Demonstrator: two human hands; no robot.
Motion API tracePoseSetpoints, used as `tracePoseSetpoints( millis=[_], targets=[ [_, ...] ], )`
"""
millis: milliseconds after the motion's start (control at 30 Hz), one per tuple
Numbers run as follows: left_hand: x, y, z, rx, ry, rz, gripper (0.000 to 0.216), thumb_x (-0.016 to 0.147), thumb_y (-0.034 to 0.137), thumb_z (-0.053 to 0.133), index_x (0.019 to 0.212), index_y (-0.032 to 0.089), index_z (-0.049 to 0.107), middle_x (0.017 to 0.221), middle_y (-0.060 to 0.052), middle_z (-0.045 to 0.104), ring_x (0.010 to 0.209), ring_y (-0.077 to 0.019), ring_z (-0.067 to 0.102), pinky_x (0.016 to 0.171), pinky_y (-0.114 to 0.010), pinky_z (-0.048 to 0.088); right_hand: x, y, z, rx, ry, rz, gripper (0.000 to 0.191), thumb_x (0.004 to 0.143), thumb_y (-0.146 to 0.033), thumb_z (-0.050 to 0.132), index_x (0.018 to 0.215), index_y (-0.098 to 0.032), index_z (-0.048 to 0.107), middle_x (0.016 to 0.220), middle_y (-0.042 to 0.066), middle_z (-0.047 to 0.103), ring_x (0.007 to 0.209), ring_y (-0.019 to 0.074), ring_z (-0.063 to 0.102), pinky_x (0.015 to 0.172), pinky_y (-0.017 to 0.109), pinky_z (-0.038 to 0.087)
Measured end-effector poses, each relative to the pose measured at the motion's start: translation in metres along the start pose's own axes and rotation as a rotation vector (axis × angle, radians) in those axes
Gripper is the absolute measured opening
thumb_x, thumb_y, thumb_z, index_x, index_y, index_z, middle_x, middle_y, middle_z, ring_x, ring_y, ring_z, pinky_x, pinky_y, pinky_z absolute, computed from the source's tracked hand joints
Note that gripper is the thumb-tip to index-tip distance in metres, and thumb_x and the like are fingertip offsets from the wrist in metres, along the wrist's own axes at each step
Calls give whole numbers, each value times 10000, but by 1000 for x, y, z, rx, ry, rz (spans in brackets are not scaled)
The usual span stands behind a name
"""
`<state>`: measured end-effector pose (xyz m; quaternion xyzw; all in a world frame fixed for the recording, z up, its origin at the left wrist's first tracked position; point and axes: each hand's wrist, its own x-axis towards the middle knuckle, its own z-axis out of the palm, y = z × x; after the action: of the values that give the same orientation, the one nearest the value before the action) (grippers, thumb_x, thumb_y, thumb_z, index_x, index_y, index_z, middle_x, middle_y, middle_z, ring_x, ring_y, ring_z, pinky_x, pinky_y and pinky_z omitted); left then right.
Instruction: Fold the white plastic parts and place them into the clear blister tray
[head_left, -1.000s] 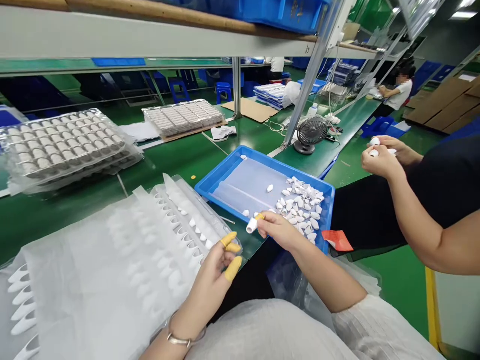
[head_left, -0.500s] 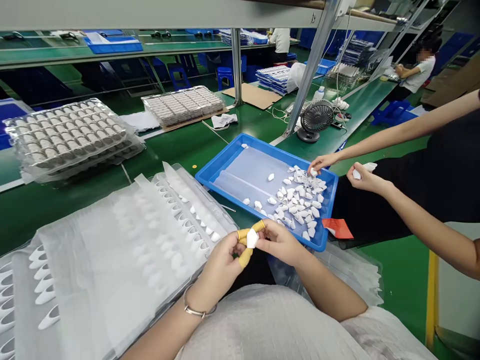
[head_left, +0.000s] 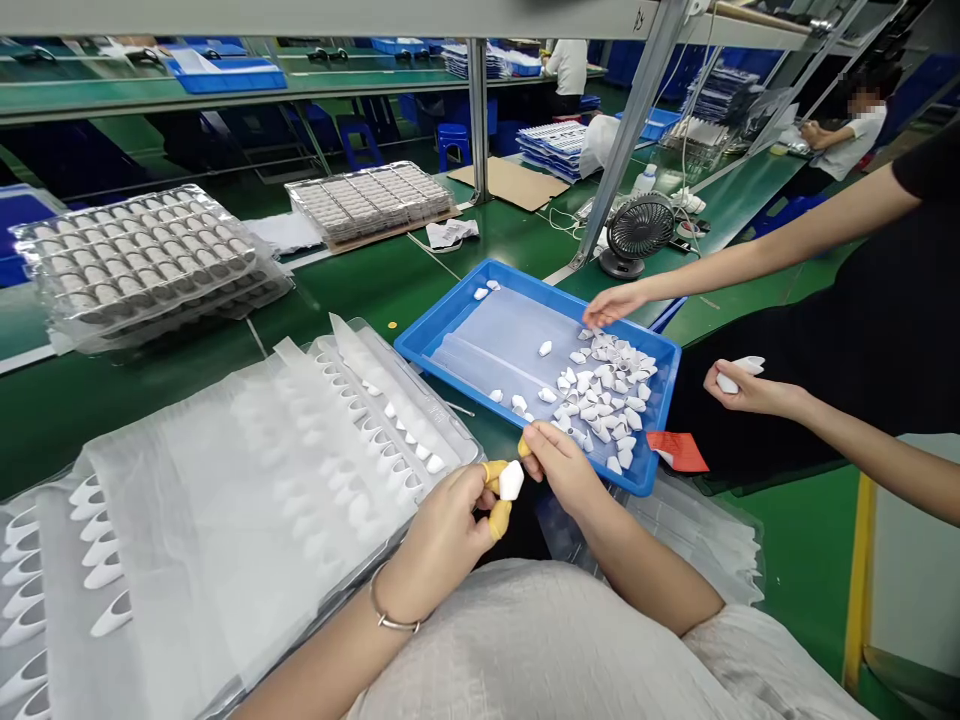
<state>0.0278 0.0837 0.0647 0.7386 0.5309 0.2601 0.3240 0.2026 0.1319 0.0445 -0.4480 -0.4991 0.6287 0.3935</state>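
Observation:
My left hand (head_left: 457, 515), with yellow finger cots on its fingertips, pinches a small white hollow shell-like piece (head_left: 511, 481) between thumb and finger. Just right of it, my right hand (head_left: 562, 472) is closed, thumb against a yellow-capped fingertip. It is apart from the white piece, and anything inside its pinch is hidden. Both hands are in front of the near edge of a blue tray (head_left: 450, 385). Many similar white pieces (head_left: 600, 385) lie heaped at the tray's right side, with a few scattered to the left.
Clear plastic trays under translucent sheets (head_left: 187, 500) hold rows of white pieces at left. Filled trays (head_left: 142, 255) are stacked behind. A co-worker's hand (head_left: 619, 303) reaches over the blue tray; their other hand (head_left: 739, 385) holds white pieces. A black fan (head_left: 639, 230) stands by a metal post.
My right hand has drawn away from the white piece, which stays in my left. The co-worker's reaching hand has moved left and no longer holds a piece. A second piece lies in the tray's far-left corner.

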Motion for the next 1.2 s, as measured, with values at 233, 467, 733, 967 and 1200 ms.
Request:
tracePoseSetpoints(
  millis=[233,467,733,967,1200],
  targets=[
    [0,-7,2,20,30,-10,310,810,132,493,1103,180,580,790,-16,604,730,-180,588,686,-322,489,-5,1,-2,-65,-147,-35,336,880,-503,578,757,-196,521,617,-38,482,560,107,449,548,249,356],
    [2,-11,4,-59,42,-8,265,831,169,510,1086,183,577,800,-12,630,700,-159,596,645,-289,497,-4,7,2,35,-157,31,362,808,-535,649,774,-199,520,647,-34,507,577,109,466,560,252,391],
    [-1,-9,2,64,85,80,88,815,157,503,878,184,559,747,-15,610,667,-164,573,614,-291,473,-4,9,3,-60,-139,44,388,888,-521,541,697,-184,521,595,-16,547,531,108,501,495,236,363],
    [-2,-9,3,74,70,68,154,806,158,492,933,182,575,715,-3,599,658,-164,579,608,-292,479,-6,7,-7,-47,9,-40,285,880,-477,573,814,-200,577,657,-21,537,562,109,490,530,247,397],
    [-2,-13,6,142,108,103,55,812,151,492,798,204,496,695,6,567,640,-160,552,596,-287,453,-15,-8,-2,-76,-105,49,178,807,-341,667,869,-207,568,653,-48,495,568,103,470,548,246,382]
  ],
)
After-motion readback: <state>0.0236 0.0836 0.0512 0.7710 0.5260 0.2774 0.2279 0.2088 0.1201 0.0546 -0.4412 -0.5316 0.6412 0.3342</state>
